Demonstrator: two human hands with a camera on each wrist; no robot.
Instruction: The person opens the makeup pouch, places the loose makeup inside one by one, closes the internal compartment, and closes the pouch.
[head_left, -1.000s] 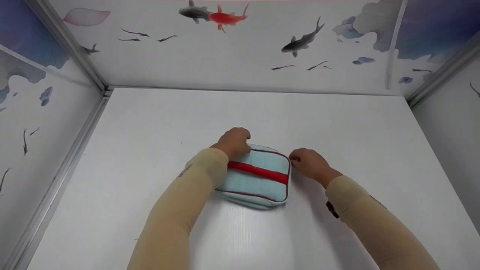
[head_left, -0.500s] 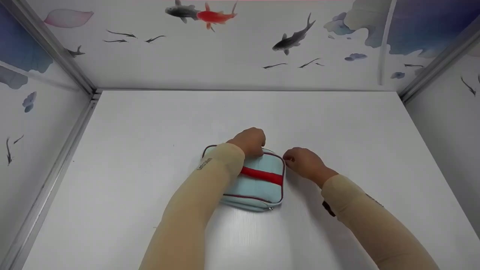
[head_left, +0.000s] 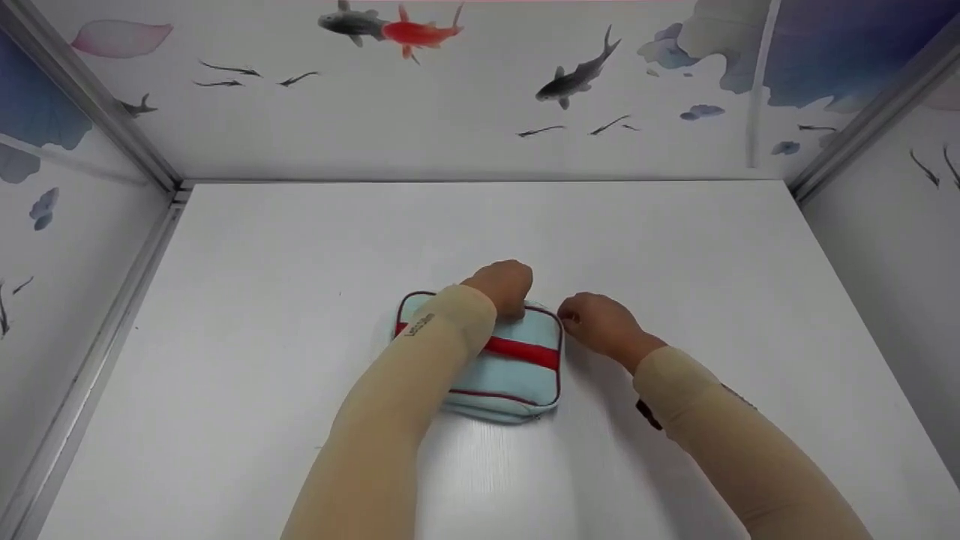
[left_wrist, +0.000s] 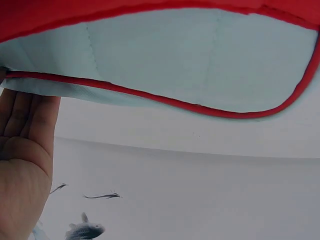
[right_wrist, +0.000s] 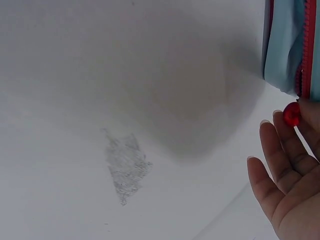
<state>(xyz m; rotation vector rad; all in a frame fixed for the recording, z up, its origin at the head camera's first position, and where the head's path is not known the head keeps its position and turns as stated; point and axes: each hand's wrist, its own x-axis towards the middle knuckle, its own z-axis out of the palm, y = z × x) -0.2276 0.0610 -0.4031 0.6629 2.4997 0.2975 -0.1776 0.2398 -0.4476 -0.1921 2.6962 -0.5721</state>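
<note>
A light blue zippered pouch with a red stripe and dark red piping lies flat on the white table. My left hand holds its far edge, fingers behind it and thumb on the near side, as the left wrist view shows. At the pouch's far right corner, my right hand pinches the zipper's end. A round red bead hangs by those fingertips in the right wrist view, just below the red zipper; the other fingers are loosely extended. My left forearm hides part of the pouch top in the head view.
The white table meets a back wall printed with fish and ink shapes. Metal-edged side panels stand at left and right. A grey smudge marks the white surface in the right wrist view.
My left hand has slid right along the pouch's far edge, toward the right hand, and then stays there. The right hand keeps to the corner. The whole head view has shifted slightly.
</note>
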